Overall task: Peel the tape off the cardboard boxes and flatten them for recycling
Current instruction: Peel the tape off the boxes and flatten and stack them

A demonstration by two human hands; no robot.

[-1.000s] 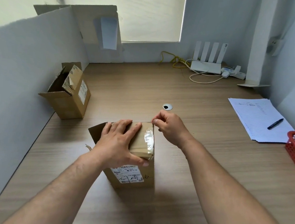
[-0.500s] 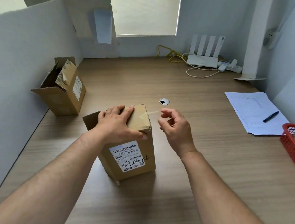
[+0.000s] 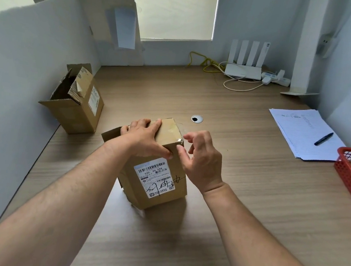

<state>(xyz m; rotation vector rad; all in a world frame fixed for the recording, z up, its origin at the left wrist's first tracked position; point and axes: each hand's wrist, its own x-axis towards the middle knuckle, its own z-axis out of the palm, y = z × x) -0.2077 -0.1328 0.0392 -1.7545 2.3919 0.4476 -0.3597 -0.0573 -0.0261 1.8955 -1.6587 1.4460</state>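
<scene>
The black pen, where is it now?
In the head view, the black pen lies on the paper stack at the right, beyond the red basket.

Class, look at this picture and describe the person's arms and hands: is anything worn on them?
The left forearm and right forearm are bare to the frame's edge; no sleeves show. The left hand and right hand wear no gloves, and no watch, bracelet or ring is visible. Fine hair shows on both forearms.
</scene>
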